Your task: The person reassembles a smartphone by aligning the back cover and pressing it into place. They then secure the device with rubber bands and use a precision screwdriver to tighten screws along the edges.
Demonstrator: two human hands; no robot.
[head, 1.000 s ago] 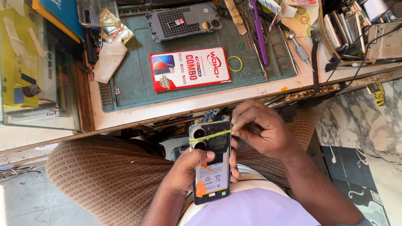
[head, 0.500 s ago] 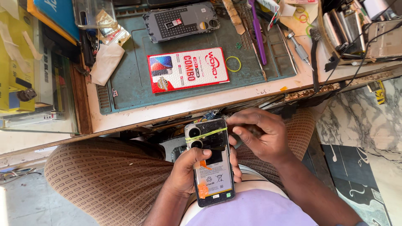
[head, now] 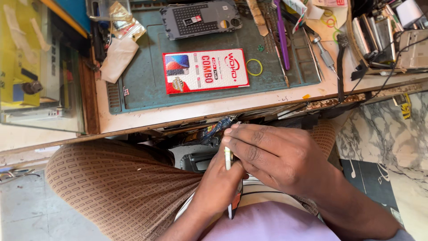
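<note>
Now the phone [head: 228,178] is turned on its edge, so only its thin pale side shows; before, its screen and the yellow band around it faced up. Both hands have come closer together over the lap.

The left hand [head: 218,183] wraps around the phone from the 7 o'clock side and grips it. The right hand [head: 276,156] lies over the phone's top from the 3 o'clock side, fingers curled down and pressing on its edge. The phone stands between the two hands, just below the counter [head: 214,109] edge and above the brown patterned trousers [head: 116,187].

On the counter lies a green mat [head: 147,80]. In the middle of the mat, at 12 o'clock from the hands, sits a flat red and white card package [head: 205,71], shaped like a long rectangle, with a small picture at its left end. Just beside it at 3 o'clock lies a yellow rubber ring [head: 254,67]. Above the package, at the far edge of the mat, rests a grey phone back shell [head: 200,18]. At 10 o'clock from the package lies a folded white cloth [head: 117,58], with clear crinkly wrappers [head: 120,20] above it. A purple stick tool [head: 281,33] lies at 1 o'clock, near a screwdriver [head: 323,51]. Far at 2 o'clock stands a tray of phone parts [head: 379,38]. A yellow box [head: 20,53] stands at the far left, at 9 o'clock.
</note>
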